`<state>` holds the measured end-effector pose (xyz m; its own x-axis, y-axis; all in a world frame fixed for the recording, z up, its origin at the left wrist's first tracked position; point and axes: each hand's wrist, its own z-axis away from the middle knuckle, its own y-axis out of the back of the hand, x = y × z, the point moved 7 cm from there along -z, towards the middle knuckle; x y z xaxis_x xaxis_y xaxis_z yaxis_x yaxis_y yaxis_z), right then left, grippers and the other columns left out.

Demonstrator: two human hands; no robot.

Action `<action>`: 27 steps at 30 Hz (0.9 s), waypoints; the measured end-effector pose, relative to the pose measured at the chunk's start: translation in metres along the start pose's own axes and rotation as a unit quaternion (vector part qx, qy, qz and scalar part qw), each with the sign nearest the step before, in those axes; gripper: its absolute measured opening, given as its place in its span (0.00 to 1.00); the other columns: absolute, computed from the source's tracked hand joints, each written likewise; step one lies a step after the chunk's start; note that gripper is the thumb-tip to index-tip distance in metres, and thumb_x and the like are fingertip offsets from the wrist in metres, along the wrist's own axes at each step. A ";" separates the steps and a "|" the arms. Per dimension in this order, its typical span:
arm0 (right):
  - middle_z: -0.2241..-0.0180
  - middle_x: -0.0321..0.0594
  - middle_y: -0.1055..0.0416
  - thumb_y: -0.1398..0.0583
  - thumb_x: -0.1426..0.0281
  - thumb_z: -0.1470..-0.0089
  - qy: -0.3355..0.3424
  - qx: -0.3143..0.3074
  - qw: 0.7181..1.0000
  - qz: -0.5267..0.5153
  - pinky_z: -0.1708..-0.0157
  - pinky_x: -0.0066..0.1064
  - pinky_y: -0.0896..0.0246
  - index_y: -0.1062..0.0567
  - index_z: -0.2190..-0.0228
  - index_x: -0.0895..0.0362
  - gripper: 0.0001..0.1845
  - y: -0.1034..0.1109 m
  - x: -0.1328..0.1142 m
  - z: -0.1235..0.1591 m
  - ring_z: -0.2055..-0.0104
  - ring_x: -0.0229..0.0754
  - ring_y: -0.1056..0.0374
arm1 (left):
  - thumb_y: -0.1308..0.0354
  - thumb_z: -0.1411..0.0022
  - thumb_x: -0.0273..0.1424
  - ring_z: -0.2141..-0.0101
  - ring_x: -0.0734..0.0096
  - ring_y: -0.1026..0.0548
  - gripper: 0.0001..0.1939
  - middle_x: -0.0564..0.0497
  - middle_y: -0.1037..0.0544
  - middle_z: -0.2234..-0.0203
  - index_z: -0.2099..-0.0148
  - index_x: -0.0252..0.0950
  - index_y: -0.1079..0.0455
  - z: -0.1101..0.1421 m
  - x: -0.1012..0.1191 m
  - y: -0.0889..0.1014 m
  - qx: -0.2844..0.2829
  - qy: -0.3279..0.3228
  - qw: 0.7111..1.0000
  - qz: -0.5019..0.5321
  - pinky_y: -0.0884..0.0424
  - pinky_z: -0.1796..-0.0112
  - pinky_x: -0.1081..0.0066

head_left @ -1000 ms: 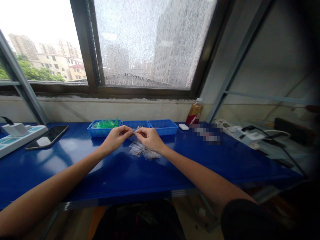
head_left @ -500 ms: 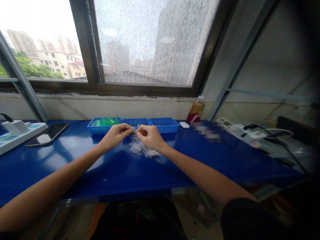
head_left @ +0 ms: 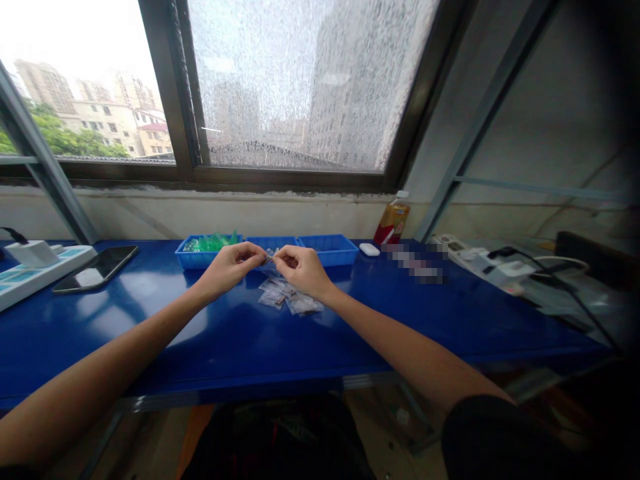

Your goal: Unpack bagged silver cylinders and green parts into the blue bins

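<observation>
Above the blue table (head_left: 200, 333), my left hand (head_left: 231, 268) and my right hand (head_left: 303, 269) meet fingertip to fingertip. Both pinch one small item between them, too small to name; it may be a little clear bag. Under my right hand lies a heap of small clear plastic bags (head_left: 290, 298). Just behind the hands stand three blue trays in a row: the left tray (head_left: 187, 259) holds green parts (head_left: 213, 242), the middle tray (head_left: 273, 243) is partly hidden by my fingers, and the right tray (head_left: 333, 248) looks nearly bare.
A dark phone (head_left: 95, 268) and a white charger on a power strip (head_left: 30, 263) lie at the far left. A drink bottle (head_left: 393, 223), a small white case (head_left: 369, 249) and another power strip with cables (head_left: 493, 267) sit at the right. A window runs behind.
Both hands have stayed together at the same spot, with only slight finger movement on the pinched item. The view has shifted a little.
</observation>
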<state>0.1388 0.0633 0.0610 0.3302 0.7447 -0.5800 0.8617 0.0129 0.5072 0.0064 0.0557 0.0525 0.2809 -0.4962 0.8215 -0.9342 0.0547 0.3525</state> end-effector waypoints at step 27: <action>0.79 0.40 0.34 0.50 0.56 0.47 -0.268 -0.070 0.943 -0.181 0.77 0.28 0.45 0.26 0.77 0.60 0.24 -0.016 0.032 0.005 0.78 0.35 0.41 | 0.48 0.42 0.35 0.72 0.69 0.27 0.09 0.50 0.24 0.73 0.66 0.36 0.30 0.008 0.009 0.001 0.092 -0.094 0.950 -0.283 0.35 0.69 0.71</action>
<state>0.1378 0.0838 0.0315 0.2031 0.2297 -0.9518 0.9086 0.3182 0.2707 0.0063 0.0442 0.0559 0.7220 -0.5483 0.4221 -0.6721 -0.4108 0.6160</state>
